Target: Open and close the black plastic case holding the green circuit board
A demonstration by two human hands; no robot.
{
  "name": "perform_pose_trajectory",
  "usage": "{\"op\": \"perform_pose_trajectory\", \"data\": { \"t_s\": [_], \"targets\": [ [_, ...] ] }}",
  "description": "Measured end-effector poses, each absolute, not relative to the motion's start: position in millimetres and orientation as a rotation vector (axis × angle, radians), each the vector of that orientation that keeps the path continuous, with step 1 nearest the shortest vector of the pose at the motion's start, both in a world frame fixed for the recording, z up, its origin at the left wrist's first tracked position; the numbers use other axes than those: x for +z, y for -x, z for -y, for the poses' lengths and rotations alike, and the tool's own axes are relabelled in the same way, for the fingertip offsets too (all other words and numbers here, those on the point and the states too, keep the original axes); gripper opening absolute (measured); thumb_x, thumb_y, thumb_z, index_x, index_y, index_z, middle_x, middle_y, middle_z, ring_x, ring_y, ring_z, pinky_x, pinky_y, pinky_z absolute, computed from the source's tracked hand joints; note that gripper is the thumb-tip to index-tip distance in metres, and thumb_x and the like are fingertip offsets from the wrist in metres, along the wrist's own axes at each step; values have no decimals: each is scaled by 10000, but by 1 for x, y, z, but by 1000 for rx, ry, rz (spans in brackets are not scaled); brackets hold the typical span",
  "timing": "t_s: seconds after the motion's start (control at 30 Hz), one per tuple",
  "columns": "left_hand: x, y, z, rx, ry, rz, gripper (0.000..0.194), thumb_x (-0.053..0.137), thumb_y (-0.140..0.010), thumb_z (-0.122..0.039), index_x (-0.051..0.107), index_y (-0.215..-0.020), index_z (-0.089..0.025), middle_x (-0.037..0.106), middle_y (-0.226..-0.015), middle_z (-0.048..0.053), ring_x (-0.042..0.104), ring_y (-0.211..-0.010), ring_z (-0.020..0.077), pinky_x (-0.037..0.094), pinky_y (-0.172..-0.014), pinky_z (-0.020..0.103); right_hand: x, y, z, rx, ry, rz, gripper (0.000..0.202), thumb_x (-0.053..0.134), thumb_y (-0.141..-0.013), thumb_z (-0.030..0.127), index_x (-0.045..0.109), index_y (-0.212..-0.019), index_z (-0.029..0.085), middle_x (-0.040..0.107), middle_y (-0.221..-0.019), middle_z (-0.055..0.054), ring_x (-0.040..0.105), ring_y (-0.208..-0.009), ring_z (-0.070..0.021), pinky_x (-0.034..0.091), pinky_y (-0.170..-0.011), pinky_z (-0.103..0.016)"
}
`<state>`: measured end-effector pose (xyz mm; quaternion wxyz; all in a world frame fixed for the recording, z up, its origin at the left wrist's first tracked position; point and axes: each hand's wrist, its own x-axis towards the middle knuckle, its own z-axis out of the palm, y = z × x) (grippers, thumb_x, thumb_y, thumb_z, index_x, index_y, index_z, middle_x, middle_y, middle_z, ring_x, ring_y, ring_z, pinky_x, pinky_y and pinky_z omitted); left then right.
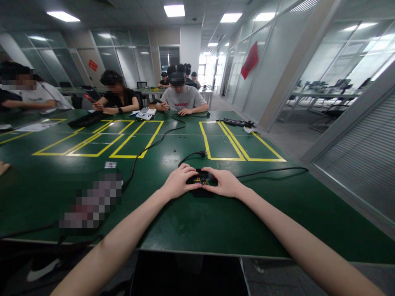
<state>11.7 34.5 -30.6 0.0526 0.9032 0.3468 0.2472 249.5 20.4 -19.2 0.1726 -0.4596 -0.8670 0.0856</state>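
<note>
A small black device point(203, 181) with an exposed circuit board, yellow-orange rings and bits of blue lies on the green table in front of me. My left hand point(181, 181) grips its left side, thumb at the near edge and fingers curled over the far side. From the right, my right hand point(222, 181) clasps it the same way, with both thumbs almost meeting. A flat black piece point(203, 193) shows under the device, and I cannot tell whether it belongs to it. The fingers hide the device's sides.
Just beyond my hands lies a black plug point(202, 153) on a cable. A longer black cable point(154, 144) crosses the green table point(262, 218). Yellow tape point(225, 159) marks rectangles. At left lies a blurred-out object point(92, 201). Several people sit across the table, one in a grey shirt point(185, 98).
</note>
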Motion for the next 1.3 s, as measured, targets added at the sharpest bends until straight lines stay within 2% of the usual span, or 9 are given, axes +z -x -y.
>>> {"op": "perform_pose_trajectory", "data": {
  "t_s": [0.1,0.27,0.43,0.67,0.87,1.07,1.2,1.3],
  "targets": [
    [-29,-9,-34,814,-2751,-1080,327,635,-981,-482,725,-1164,-227,694,-1164,91,611,-1135,261,567,-954,399,-20,-248,-20,253,1309,2465,335,657,-918,485,680,-1146,241,781,-1088,-80,740,-968,-273,507,-801,-343],
    [-31,-3,-36,821,-2727,-1123,217,559,-1021,-350,717,-1107,-229,678,-1096,67,672,-988,210,567,-841,321,-17,-244,-21,263,1412,2440,351,665,-929,501,713,-1136,221,789,-1040,-82,745,-928,-270,510,-781,-340],
    [-37,0,-38,729,-2743,-1166,238,519,-1041,-335,706,-1139,-224,698,-1032,50,697,-895,184,548,-760,268,-21,-243,-23,236,1434,2432,357,658,-945,505,731,-1167,234,794,-1054,-73,746,-925,-246,510,-796,-321],
    [-36,3,-35,758,-2744,-1143,302,457,-1060,-347,666,-1237,-216,727,-1044,57,707,-812,179,546,-731,268,-24,-238,-21,250,1467,2337,382,680,-926,507,724,-1209,254,793,-1105,-65,752,-972,-254,534,-825,-332],
    [-31,9,-34,728,-2689,-1089,258,488,-1032,-310,683,-1160,-201,715,-976,51,685,-739,168,533,-695,263,-24,-237,-17,289,1488,2297,413,693,-917,478,706,-1258,246,785,-1157,-68,756,-978,-263,549,-850,-355],
    [-29,13,-34,689,-2673,-1053,280,504,-1025,-294,663,-1237,-205,700,-966,41,660,-691,146,506,-646,244,-29,-241,-15,318,1403,2284,401,668,-931,488,706,-1258,258,775,-1205,-61,759,-952,-235,556,-815,-325],
    [-30,15,-34,686,-2686,-1023,290,494,-1038,-304,660,-1256,-206,691,-963,39,656,-692,140,504,-644,237,-30,-243,-11,338,1399,2248,393,645,-949,474,682,-1266,244,778,-1179,-71,757,-864,-213,535,-744,-302],
    [-29,17,-33,675,-2699,-1003,291,491,-1046,-314,654,-1262,-208,691,-971,41,660,-708,138,510,-658,233,-28,-245,-7,354,1412,2207,326,590,-986,411,641,-1253,231,788,-1005,-49,738,-763,-191,493,-695,-287]
  ]
}}
